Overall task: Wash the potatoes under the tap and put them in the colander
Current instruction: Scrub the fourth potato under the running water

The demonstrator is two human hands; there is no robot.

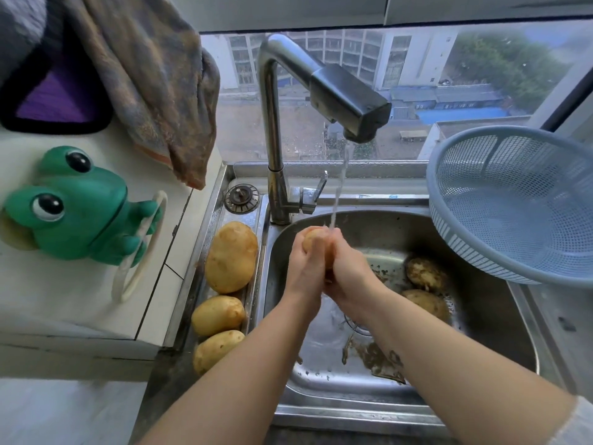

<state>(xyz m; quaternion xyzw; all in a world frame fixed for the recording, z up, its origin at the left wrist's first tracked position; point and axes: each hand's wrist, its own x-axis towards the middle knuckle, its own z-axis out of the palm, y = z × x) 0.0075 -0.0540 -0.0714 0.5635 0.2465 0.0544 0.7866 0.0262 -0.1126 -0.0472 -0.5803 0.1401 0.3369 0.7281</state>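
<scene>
Two bare forearms rise from the bottom of the frame over a steel sink (pixel 321 374) and meet at centre. There the left hand (pixel 303 268) and right hand (pixel 351 273) are pressed together around a potato (pixel 313 237), fingers curled over it so that only its upper end shows. A thin stream of water (pixel 340 187) from the tap (pixel 349 97) lands on the top of the clasped hands.

The step in hand appears to be the rinsing and rubbing of this one potato. Two muddier potatoes (pixel 425 273) lie in the basin just right of the hands, with grit scattered near the drain. Three paler potatoes (pixel 218 314) sit in a row on the sink's ledge, left of centre.

The blue colander (pixel 513 200), tilted at the right edge of the frame above the sink's far corner, holds nothing, so the job looks barely begun. The next move would call for lifting the potato up and to the right, clear of the colander's rim, and letting it go inside.

A green frog holder (pixel 73 203) and a hanging towel (pixel 154 85) fill the left and upper left, and a window runs across the top.
</scene>
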